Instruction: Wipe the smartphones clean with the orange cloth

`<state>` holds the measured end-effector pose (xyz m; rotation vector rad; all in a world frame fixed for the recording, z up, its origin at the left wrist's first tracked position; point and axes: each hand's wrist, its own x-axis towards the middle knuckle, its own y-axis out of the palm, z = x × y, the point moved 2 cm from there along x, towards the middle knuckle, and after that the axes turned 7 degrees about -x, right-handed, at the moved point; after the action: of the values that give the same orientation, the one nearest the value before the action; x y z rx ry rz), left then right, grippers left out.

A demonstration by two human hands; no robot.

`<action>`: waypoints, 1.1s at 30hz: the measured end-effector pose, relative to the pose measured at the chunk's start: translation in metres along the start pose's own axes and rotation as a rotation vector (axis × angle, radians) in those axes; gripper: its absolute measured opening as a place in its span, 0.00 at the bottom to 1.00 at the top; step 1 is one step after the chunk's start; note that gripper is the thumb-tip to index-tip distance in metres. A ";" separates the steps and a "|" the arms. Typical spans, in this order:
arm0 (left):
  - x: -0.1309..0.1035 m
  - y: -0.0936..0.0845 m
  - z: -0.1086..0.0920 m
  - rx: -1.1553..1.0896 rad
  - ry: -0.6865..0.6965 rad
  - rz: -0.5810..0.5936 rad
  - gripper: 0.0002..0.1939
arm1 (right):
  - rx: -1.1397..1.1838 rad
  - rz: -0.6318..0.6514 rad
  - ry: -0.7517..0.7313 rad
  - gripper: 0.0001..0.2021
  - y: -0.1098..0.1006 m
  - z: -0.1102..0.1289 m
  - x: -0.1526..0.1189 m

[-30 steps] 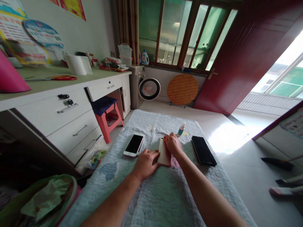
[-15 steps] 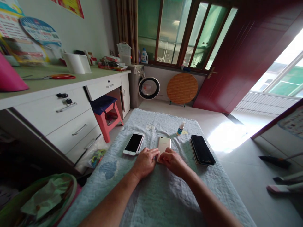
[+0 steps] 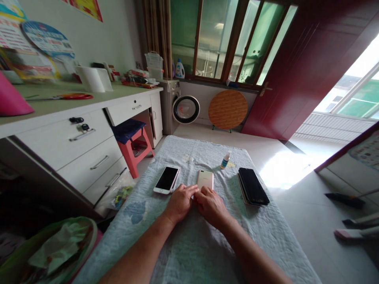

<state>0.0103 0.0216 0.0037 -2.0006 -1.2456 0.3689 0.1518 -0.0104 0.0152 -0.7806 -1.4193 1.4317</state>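
A gold smartphone (image 3: 205, 180) lies back up on the cloth-covered table, its lower end hidden by my hands. My left hand (image 3: 180, 201) rests at its lower left edge, fingers stretched out and reaching over that corner. At the phone's bottom end, my right hand (image 3: 209, 203) has its fingers curled in and pressed together. Whatever they may pinch is too small or hidden to make out. To the left lies a white phone (image 3: 167, 179), black screen up, on top of another device. On the right, a black phone (image 3: 254, 187) tops a small stack.
A small spray bottle (image 3: 226, 159) stands beyond the gold phone. The pale blue quilted cloth (image 3: 204, 252) has wrinkles. Left of the table are a red stool (image 3: 134, 157), white drawers (image 3: 89, 156) and a bin (image 3: 91, 232) with crumpled paper.
My right hand has slid a little left and toward me, closer to my left hand, uncovering more of the gold phone's back. My left hand stays nearly in place.
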 end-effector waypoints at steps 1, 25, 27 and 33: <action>0.000 0.000 0.000 0.006 0.007 -0.008 0.26 | -0.002 0.012 -0.001 0.05 -0.002 -0.002 -0.001; -0.002 0.000 -0.007 0.081 0.096 -0.086 0.21 | 0.108 0.025 0.199 0.05 -0.024 -0.069 -0.017; -0.002 0.000 -0.008 0.084 0.076 -0.097 0.26 | 0.068 0.015 0.219 0.08 -0.024 -0.070 -0.017; -0.002 0.001 -0.011 0.119 0.031 -0.082 0.34 | -0.082 -0.081 0.302 0.07 -0.036 -0.065 -0.020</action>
<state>0.0158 0.0146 0.0100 -1.8424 -1.2525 0.3628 0.2247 -0.0085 0.0385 -0.9376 -1.2658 1.1449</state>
